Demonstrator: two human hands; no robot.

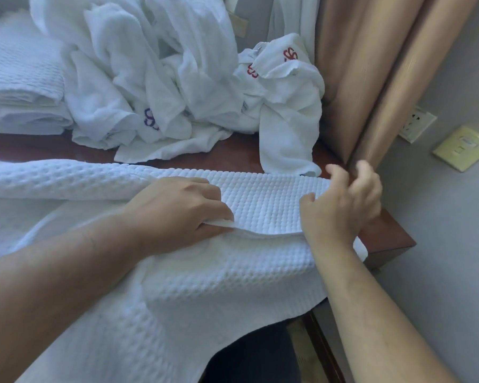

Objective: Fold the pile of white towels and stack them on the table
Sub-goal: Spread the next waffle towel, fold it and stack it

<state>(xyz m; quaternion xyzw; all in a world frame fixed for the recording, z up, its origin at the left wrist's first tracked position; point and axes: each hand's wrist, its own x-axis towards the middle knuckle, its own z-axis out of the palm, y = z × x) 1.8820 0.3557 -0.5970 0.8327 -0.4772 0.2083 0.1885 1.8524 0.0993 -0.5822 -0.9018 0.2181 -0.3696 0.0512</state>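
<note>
a dark reddish-brown wooden table stands in a corner beside tan curtains and a grey wall with cream wall plates. a white waffle-weave towel lies spread over the near table edge, its far part folded over. the left hand pinches that folded edge between thumb and curled fingers. the right hand hovers at the towel's right end, fingers loosely curled; whether it touches is unclear. behind lie a heap of white terry towels with red and purple embroidered emblems, unreadable, and a stack of folded white waffle towels.

Towel pile behind spread towel, folded stack at left.
</note>
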